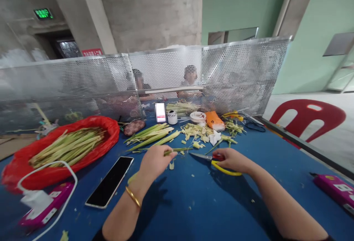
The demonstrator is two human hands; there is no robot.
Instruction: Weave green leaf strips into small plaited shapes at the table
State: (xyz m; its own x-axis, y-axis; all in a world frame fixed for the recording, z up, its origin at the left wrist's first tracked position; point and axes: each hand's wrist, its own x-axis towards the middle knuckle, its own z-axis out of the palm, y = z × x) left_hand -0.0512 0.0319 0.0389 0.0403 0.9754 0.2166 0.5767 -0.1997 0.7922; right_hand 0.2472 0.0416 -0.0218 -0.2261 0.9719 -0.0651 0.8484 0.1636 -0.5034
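My left hand is closed on a thin green plant stalk, whose tip points right across the table. The stalk's other end seems to pass back under my wrist. In my right hand is a pair of scissors with red and yellow handles. The blades point left toward the stalk's tip, a little apart from it. Beyond my left hand lies a bunch of pale green stalks. A heap of cut pieces is spread behind the scissors, with a crumpled white tissue at its edge.
A red plastic bag full of stalks stands at left, near a black-screened phone and a purple power strip with a white charger. Farther back are a tape roll, an orange pack and a perforated metal screen; people sit behind it.
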